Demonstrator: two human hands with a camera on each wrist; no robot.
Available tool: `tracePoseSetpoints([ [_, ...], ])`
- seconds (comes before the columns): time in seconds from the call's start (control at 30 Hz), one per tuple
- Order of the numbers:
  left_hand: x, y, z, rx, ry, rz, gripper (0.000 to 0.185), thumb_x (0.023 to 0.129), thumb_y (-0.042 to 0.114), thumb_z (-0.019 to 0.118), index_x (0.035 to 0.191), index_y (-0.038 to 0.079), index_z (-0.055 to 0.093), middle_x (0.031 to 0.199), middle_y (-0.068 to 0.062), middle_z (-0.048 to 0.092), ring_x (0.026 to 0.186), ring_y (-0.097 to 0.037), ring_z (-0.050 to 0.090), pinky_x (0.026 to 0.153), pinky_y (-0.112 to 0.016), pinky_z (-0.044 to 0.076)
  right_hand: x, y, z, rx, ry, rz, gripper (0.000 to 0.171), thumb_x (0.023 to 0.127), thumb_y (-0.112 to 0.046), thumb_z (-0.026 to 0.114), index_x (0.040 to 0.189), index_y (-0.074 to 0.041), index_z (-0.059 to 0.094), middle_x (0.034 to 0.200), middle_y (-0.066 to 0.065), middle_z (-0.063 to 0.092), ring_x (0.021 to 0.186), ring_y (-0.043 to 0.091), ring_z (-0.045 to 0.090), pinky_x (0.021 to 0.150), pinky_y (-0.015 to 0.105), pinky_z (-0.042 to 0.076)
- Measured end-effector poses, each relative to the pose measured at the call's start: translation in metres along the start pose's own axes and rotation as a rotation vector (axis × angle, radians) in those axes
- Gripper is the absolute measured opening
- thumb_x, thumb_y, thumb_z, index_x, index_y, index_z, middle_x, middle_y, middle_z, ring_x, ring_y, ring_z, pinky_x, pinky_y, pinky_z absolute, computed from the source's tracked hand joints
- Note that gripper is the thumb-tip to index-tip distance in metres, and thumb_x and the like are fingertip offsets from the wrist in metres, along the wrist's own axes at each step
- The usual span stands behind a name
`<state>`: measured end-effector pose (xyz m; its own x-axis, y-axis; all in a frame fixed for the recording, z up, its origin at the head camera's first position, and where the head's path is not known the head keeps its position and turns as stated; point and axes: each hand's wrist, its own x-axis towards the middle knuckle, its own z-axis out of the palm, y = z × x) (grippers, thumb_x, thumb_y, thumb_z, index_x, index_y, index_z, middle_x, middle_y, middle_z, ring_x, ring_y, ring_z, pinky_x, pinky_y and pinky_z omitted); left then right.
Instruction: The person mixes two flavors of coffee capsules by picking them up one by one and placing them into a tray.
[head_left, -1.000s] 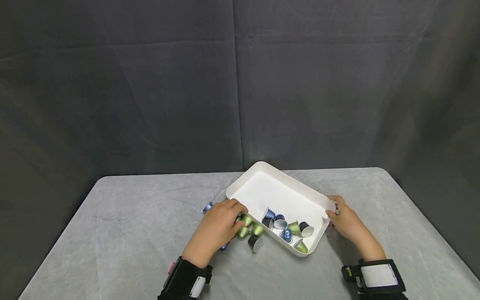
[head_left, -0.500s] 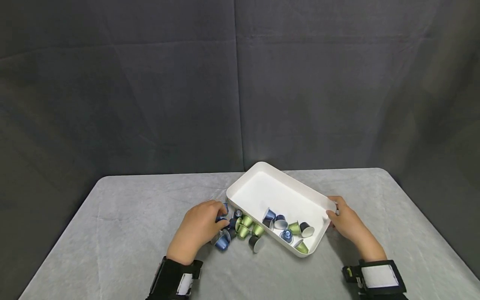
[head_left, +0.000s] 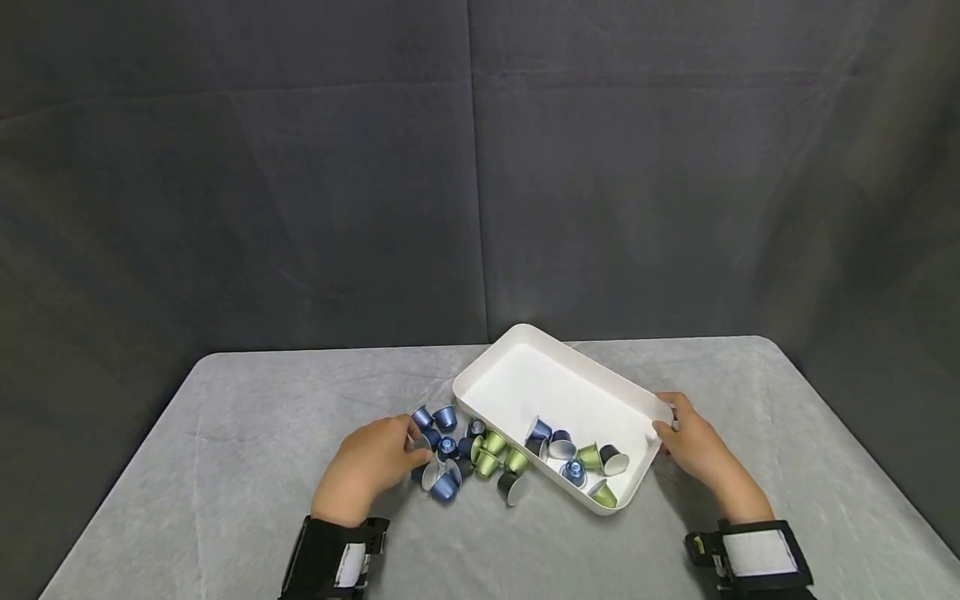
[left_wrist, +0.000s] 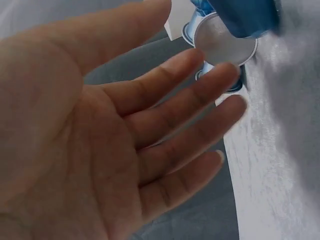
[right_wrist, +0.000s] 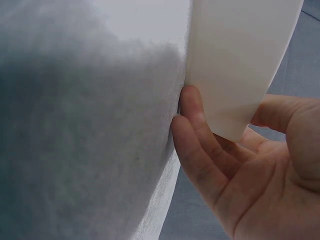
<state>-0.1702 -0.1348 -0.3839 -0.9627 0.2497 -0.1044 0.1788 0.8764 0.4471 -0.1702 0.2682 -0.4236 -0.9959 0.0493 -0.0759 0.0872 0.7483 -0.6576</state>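
Note:
My left hand (head_left: 369, 465) is at the left side of a pile of coffee capsules. In the left wrist view its fingers (left_wrist: 180, 115) are spread and relaxed, with nothing in the palm, close to a blue capsule (left_wrist: 247, 17) and the pale face of another capsule (left_wrist: 225, 42). The pile mixes dark blue, green capsules (head_left: 487, 463) and a black capsule (head_left: 512, 487). My right hand (head_left: 693, 442) holds the right end of a white tray (head_left: 517, 367); in the right wrist view the thumb is at the rim and fingers reach underneath the wall (right_wrist: 230, 65).
Inside the tray, several blue, green and black capsules lie along its near side, among them a green one (head_left: 589, 456). The tray stands angled on a table with a grey cloth (head_left: 262, 467). A dark curtain (head_left: 337, 208) hangs behind the table.
My left hand has drawn back to the left and toward me, away from the tray edge, uncovering the blue capsules of the pile. The right hand and the tray have stayed in place.

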Motion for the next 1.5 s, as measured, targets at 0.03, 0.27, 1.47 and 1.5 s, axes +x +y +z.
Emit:
tracePoseSetpoints([
  [0.03,-0.001,0.0,0.0,-0.003,-0.013,-0.008,0.022,0.089,0.027,0.074,0.101,0.009,0.068,0.091,-0.002,0.068,0.067,-0.014,0.055,0.061,-0.035,0.046,0.0,0.0,0.0,0.0,0.001,-0.002,0.049,0.101,-0.003,0.049,0.141,0.013,0.027,0.102,0.031,0.056,0.069,0.023,0.061,0.058,0.036,0.048],
  [0.27,-0.001,0.0,0.004,-0.007,-0.091,-0.051,0.027,0.09,0.032,0.071,0.103,0.008,0.07,0.094,-0.002,0.068,0.07,-0.016,0.055,0.062,-0.036,0.047,-0.001,0.0,0.0,-0.006,0.008,-0.012,0.048,0.1,-0.003,0.049,0.141,0.014,0.028,0.098,0.028,0.057,0.068,0.023,0.06,0.058,0.035,0.047],
  [1.47,0.0,0.004,0.013,0.039,-0.055,-0.026,0.015,0.079,0.018,0.078,0.08,0.011,0.065,0.08,0.001,0.062,0.062,-0.014,0.05,0.056,-0.031,0.042,-0.002,-0.001,0.0,-0.003,0.011,-0.021,0.049,0.099,-0.003,0.048,0.14,0.014,0.028,0.09,0.023,0.058,0.068,0.023,0.059,0.057,0.034,0.045],
  [1.5,0.0,0.003,0.013,0.045,-0.055,-0.027,0.014,0.08,0.017,0.078,0.081,0.011,0.066,0.081,0.001,0.063,0.063,-0.014,0.05,0.056,-0.031,0.042,-0.002,-0.001,0.0,-0.004,0.01,-0.021,0.048,0.099,-0.003,0.048,0.14,0.014,0.028,0.09,0.023,0.058,0.068,0.023,0.059,0.057,0.034,0.045],
])
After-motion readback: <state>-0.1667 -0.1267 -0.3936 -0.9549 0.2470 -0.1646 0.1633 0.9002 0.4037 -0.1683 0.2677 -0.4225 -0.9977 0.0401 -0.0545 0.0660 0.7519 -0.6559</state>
